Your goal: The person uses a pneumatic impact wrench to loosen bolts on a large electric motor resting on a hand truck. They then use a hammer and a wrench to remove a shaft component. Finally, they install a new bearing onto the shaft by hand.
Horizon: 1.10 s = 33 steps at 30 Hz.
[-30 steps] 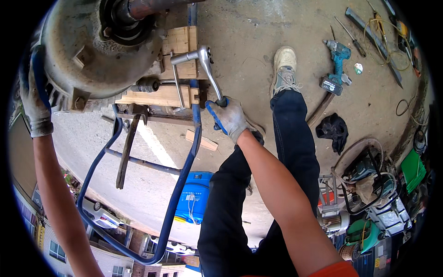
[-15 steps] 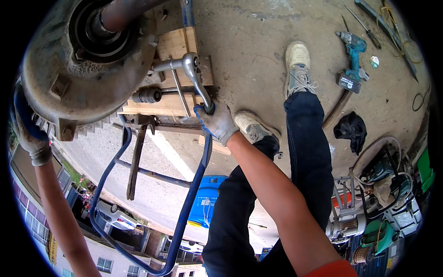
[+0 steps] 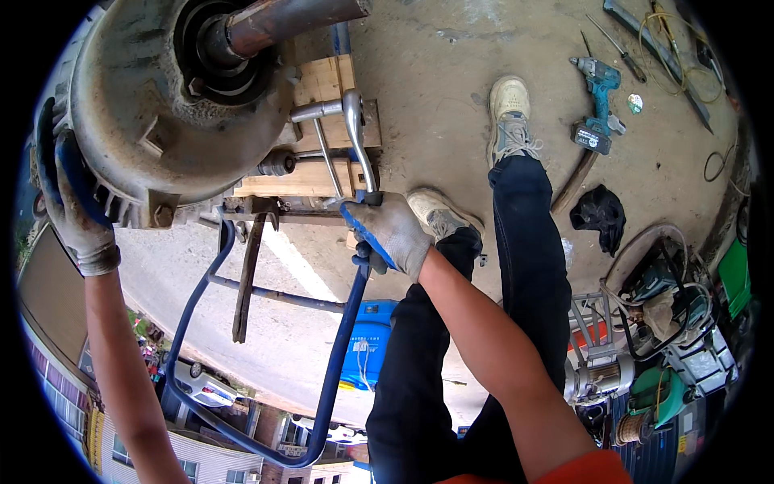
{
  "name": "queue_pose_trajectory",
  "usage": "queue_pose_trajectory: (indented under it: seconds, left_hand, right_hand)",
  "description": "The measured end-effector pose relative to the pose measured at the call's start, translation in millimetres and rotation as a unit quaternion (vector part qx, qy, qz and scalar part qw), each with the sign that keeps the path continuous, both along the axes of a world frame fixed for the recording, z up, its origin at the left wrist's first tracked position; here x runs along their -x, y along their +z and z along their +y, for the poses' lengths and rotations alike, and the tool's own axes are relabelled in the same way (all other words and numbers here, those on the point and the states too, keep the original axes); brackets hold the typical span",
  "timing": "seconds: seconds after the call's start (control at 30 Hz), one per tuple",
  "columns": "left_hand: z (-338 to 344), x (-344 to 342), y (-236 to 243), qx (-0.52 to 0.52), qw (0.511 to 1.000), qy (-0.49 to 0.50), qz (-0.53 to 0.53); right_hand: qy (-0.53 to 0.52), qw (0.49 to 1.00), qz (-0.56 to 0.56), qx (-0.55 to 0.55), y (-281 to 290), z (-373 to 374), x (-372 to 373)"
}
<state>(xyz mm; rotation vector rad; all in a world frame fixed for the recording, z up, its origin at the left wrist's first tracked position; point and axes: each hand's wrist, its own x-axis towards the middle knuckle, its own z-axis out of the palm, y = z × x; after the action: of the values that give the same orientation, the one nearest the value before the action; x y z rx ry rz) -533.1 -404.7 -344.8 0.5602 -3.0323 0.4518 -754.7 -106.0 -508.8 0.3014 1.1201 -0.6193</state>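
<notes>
A large grey metal motor housing (image 3: 218, 153), with a thick shaft (image 3: 294, 24) and cooling fins, fills the upper left. My left hand (image 3: 81, 202), in a grey and blue work glove, lies against the finned side with its fingers stretched out. Beside the housing a ratchet wrench (image 3: 355, 129) is fitted to a bar-shaped socket extension (image 3: 316, 110) directed at the housing. My gloved right hand (image 3: 395, 234) is closed round the lower end of the ratchet handle. A thin metal rod (image 3: 328, 157) and a dark round socket-like part (image 3: 278, 164) are close by.
Wooden boards (image 3: 322, 81) lie under the housing, above a blue tubular frame (image 3: 334, 355). A blue container (image 3: 367, 343) stands near my leg. On the floor at right are a cordless drill (image 3: 598, 97), a screwdriver (image 3: 625, 52), a black bag (image 3: 598, 216) and several tools.
My right hand and the ratchet handle have swung lower in the picture, and the ratchet head is turned more edge-on. The view has shifted, so the housing appears farther right. My left hand stays against it.
</notes>
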Motion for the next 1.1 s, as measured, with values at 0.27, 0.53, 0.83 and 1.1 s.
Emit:
queue_pose_trajectory:
  seconds: [0.27,0.53,0.83,1.1]
  left_hand:
    - [4.8,-10.2,-11.2,-0.199,0.957,0.146,0.151]
    - [9.4,-5.5,-4.1,-0.080,0.991,0.081,0.071]
    - [37.1,38.9,-16.9,-0.355,0.834,0.267,0.328]
    - [30.6,53.1,-16.5,-0.149,0.930,0.185,0.280]
  right_hand:
    - [0.201,0.945,0.216,0.143,-91.1,29.7,-23.7]
    - [0.308,0.912,0.232,0.143,-110.5,8.4,-11.5]
    - [0.111,0.951,0.267,0.105,-98.0,32.1,-34.2]
    - [0.170,0.913,0.370,-0.037,-126.3,41.8,-70.6]
